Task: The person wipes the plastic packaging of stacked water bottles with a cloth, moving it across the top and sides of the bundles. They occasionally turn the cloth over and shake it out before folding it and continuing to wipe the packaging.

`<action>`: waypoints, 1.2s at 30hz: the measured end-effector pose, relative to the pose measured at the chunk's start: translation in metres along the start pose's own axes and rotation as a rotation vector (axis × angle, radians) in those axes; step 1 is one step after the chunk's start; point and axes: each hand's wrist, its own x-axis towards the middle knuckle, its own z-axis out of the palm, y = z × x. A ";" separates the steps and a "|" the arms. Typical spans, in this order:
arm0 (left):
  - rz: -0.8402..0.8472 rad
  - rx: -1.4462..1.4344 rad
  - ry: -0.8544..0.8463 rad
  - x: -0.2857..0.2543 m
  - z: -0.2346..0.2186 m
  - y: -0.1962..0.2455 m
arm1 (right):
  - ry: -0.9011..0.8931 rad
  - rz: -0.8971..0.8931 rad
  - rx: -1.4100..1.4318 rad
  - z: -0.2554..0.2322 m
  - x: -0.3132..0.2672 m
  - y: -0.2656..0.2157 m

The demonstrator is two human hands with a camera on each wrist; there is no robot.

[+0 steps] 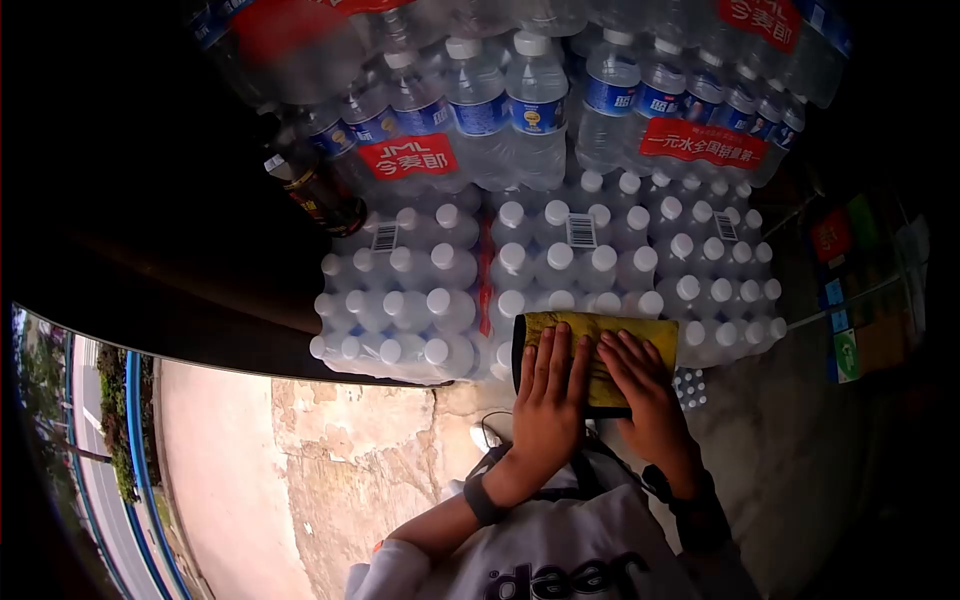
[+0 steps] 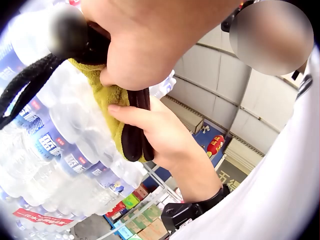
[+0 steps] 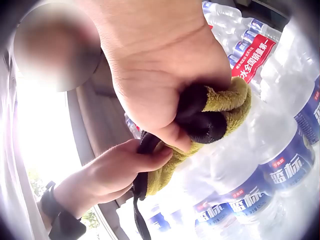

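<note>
A folded yellow towel [image 1: 610,335] with black edging lies under both hands, at the front of the stacked bottled-water packs [image 1: 480,265]. My left hand [image 1: 548,400] holds the towel's left part, its fingers stretched over the top. Beside it, my right hand [image 1: 655,405] grips the right part the same way. Seen from below in the left wrist view, both thumbs press the towel's [image 2: 97,90] underside. The right wrist view shows the folded layers of the towel [image 3: 235,102] and a black strap [image 3: 141,217] hanging from its edge.
More shrink-wrapped water bottles [image 1: 500,100] with blue labels stand upright behind the lower packs. A dark-drink bottle [image 1: 315,195] stands at their left. Boxes and colourful packages [image 1: 850,290] are on the right. Cracked pale floor [image 1: 350,450] opens toward a road at left.
</note>
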 end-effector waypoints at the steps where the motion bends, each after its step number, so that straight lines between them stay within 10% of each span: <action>1: 0.003 0.002 0.010 0.002 -0.001 -0.001 | 0.011 -0.004 0.003 0.001 0.001 0.000; 15: 0.082 0.063 -0.037 0.038 0.006 -0.011 | 0.028 -0.103 0.031 -0.011 0.028 0.023; 25: 0.109 0.184 -0.055 0.009 0.009 0.000 | 0.056 -0.173 -0.559 0.022 0.008 0.030; 31: -0.124 0.024 -0.365 0.093 -0.029 -0.003 | -0.141 -0.320 -0.740 -0.020 0.099 0.045; 32: -0.312 0.022 -0.436 0.123 -0.046 0.012 | 0.034 -0.401 -0.799 -0.033 0.123 0.050; 36: -0.096 -0.208 -0.039 0.196 -0.050 0.003 | 0.512 -0.496 -0.941 -0.090 0.197 0.059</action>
